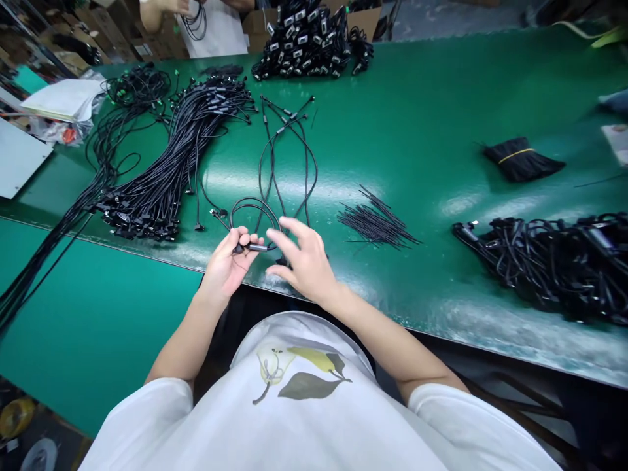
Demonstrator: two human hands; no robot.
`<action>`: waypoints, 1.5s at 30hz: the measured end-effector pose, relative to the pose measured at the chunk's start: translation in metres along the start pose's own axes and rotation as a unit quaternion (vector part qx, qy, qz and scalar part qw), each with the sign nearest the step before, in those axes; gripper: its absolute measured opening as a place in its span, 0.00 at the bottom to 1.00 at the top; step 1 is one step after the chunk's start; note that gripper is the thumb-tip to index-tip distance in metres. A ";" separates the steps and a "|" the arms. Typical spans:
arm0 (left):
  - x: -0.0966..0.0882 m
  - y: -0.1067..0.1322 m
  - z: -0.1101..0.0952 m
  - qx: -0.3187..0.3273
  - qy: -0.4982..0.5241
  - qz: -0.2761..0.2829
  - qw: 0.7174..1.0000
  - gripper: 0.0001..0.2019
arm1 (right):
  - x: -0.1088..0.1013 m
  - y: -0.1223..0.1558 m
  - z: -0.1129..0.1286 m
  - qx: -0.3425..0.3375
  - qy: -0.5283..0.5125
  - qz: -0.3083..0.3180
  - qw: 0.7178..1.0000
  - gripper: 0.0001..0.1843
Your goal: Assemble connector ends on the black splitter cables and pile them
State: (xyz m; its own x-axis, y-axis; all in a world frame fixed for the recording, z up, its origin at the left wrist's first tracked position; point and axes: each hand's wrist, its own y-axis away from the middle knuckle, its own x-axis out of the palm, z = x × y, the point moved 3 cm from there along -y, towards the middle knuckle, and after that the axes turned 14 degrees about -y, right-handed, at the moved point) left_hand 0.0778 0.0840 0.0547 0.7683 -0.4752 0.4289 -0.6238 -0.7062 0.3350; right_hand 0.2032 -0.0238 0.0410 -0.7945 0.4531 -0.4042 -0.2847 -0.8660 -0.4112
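My left hand [229, 263] is closed on a black cable [255, 200] near the table's front edge. The cable is looped into a coil, with a grey cylindrical piece [258, 248] lying across my fingers and a plug end near my thumb. Just right of the coil, my right hand [308, 260] has its fingers spread and slightly blurred. Whether its fingertips touch the cable cannot be told. Several loose cables [272, 157] lie stretched out behind my hands. To the right is a small pile of thin black ties [375, 222].
A thick bundle of straight cables [171, 157] lies at left, beside tangled cables [140, 85]. Coiled cables are stacked at the back [304, 46] and heaped at right [549, 261]. A banded black bundle [523, 159] lies at right. Across the table [417, 131], another person's hand holds a coil [195, 23].
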 end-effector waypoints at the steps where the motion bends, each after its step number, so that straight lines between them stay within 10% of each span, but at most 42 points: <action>1: 0.001 -0.002 0.001 -0.007 0.004 -0.004 1.000 0.08 | 0.003 0.001 0.003 -0.037 0.057 0.025 0.997 0.26; 14: 0.018 -0.003 0.027 0.002 0.013 0.018 1.000 0.11 | 0.021 -0.004 -0.006 -0.140 0.216 -0.027 0.966 0.16; 17: 0.014 -0.005 0.029 0.023 0.007 -0.006 1.000 0.06 | 0.017 -0.003 0.001 -0.136 0.161 -0.009 0.977 0.15; 21: 0.013 -0.002 0.019 0.100 -0.009 0.015 0.995 0.07 | -0.009 -0.009 -0.006 0.022 -0.079 -0.142 0.986 0.20; 25: 0.020 0.009 0.022 0.055 -0.071 0.111 0.990 0.10 | -0.003 -0.017 -0.025 0.260 -0.452 -0.021 0.853 0.31; 32: 0.010 0.018 0.028 -0.016 -0.109 0.154 0.982 0.13 | -0.007 -0.025 -0.012 0.325 -0.681 0.007 0.656 0.32; 38: 0.020 0.021 0.028 -0.005 -0.095 0.190 0.977 0.13 | -0.012 -0.036 0.000 0.267 -0.658 -0.175 0.682 0.27; 45: 0.014 0.024 0.028 -0.039 -0.091 0.201 0.975 0.15 | -0.015 -0.024 0.009 0.261 -0.629 -0.038 0.731 0.22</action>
State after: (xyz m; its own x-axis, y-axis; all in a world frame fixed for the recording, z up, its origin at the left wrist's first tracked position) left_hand 0.0780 0.0457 0.0449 0.4676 -0.7958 0.3849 -0.8834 -0.4048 0.2363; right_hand 0.2172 -0.0115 0.0641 -0.5362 0.2355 0.8106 -0.2588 -0.9599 0.1077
